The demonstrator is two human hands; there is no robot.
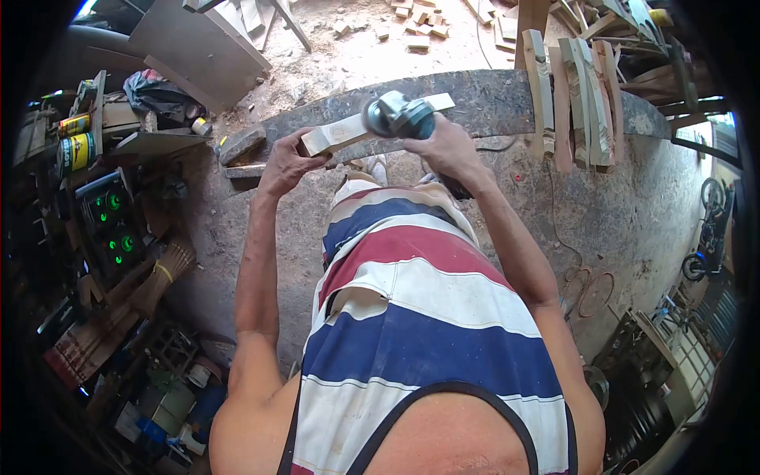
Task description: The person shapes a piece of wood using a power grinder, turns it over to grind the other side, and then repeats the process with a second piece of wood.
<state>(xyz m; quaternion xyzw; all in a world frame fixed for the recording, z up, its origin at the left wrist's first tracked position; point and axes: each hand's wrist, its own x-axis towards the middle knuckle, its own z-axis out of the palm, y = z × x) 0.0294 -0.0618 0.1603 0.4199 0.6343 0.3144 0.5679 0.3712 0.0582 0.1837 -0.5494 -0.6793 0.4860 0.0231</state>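
Observation:
My left hand (286, 162) grips the near end of a pale, shaped wooden piece (346, 128) and holds it in the air in front of my chest. My right hand (446, 149) is closed on the body of a teal angle grinder (400, 116). The grinder's round head rests on the top of the wooden piece near its middle. The far tip of the wood sticks out past the grinder to the right. My striped sleeveless shirt fills the lower middle of the view.
A dark curved slab (491, 99) lies on the ground ahead, with several upright wooden pieces (571, 99) leaning at its right end. Offcuts (419, 28) litter the dirt beyond. Tools, cans and a box with green lights (111, 226) crowd the left side. A cable (582, 281) runs along the ground at right.

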